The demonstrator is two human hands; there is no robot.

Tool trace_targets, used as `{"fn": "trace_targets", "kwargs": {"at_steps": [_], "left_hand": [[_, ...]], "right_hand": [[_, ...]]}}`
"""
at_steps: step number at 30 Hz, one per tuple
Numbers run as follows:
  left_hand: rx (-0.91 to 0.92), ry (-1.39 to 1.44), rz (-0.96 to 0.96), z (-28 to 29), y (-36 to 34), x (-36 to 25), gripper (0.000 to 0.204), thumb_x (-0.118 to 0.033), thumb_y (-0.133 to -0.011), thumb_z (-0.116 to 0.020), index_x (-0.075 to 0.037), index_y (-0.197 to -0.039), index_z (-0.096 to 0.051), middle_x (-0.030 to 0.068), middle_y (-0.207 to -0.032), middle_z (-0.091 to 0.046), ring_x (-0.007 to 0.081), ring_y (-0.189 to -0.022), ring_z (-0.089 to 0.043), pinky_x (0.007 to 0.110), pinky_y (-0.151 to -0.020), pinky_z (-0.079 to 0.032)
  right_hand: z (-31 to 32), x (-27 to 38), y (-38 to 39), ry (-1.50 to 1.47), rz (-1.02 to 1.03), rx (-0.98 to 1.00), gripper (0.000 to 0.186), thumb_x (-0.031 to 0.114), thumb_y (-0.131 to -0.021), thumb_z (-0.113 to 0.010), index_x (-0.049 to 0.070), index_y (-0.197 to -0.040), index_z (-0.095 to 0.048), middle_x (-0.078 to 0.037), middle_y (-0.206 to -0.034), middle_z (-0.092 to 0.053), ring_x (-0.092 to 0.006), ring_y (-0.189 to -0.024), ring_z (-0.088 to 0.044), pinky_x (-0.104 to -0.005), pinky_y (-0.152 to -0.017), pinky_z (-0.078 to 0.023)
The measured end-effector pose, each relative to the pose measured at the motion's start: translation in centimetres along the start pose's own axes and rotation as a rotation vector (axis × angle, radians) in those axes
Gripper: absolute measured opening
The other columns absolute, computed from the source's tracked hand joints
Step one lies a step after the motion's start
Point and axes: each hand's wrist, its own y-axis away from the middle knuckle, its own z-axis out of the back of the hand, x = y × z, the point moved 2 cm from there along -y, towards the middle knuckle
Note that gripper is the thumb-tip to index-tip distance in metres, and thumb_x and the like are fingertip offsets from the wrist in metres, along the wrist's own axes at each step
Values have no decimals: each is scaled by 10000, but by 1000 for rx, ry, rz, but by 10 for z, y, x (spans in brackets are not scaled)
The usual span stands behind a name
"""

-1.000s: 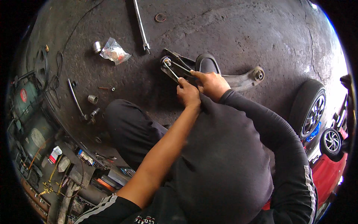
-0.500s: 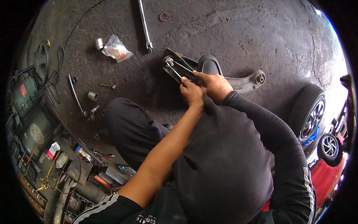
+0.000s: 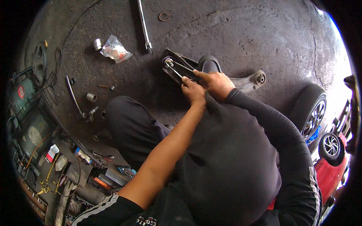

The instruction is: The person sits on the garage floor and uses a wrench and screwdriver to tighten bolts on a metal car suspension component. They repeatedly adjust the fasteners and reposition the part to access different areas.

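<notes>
A metal suspension control arm (image 3: pixel 249 83) lies on the floor before me, with a round metal fitting (image 3: pixel 169 61) at its left end and a bushing at its right. My left hand (image 3: pixel 193 91) grips a thin metal tool (image 3: pixel 175 71) angled onto that fitting. My right hand (image 3: pixel 215 83), just right of it, grips a second thin shaft (image 3: pixel 184 66) reaching to the same fitting, its index finger along it. A dark rounded piece (image 3: pixel 208 64) sits in the arm's middle, behind my right hand.
A long wrench (image 3: pixel 142 26), plastic bag (image 3: pixel 115 51), metal sockets (image 3: pixel 91 97), bar (image 3: pixel 73 94) and rusty ring (image 3: pixel 163 16) lie on the concrete floor (image 3: pixel 264 37). A compressor (image 3: pixel 34 120) and assorted tools crowd the left. A loose wheel (image 3: pixel 303 113) and red car (image 3: pixel 332 171) are at right.
Over the last second my left hand has crept slightly up and rightward, closer to my right hand. The tool tips remain on the fitting, and both grips look unchanged.
</notes>
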Motion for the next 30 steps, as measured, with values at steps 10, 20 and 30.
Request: {"fn": "trace_targets", "kwargs": {"at_steps": [10, 20, 30], "left_hand": [[70, 36, 42, 23, -5, 11, 653, -529, -1196, -426, 80, -1151, -658, 205, -1075, -735, 338, -966, -710, 456, -887, -568], [113, -248, -186, 51, -8, 13, 513, -414, -1181, -492, 70, -1135, -656, 287, -1043, -750, 452, -1008, -738, 536, -893, -549], [88, -595, -358, 92, 1, -18, 462, -415, -1160, -521, 32, -1129, -631, 345, -1030, -742, 562, -1050, -707, 618, -891, -532]], "right_hand": [[2, 3, -3, 131, 30, 38, 564, 156, -979, -678, 155, -1539, -610, -212, -953, -776, -426, -909, -779, -562, -823, -613], [-9, -8, 1, 74, 94, -50, 607, 164, -951, -738, 158, -1544, -606, -223, -918, -753, -446, -868, -758, -570, -778, -597], [-15, -8, 2, 136, 87, -61, 575, 171, -986, -698, 201, -1554, -612, -247, -919, -751, -458, -829, -753, -577, -772, -606]]}}
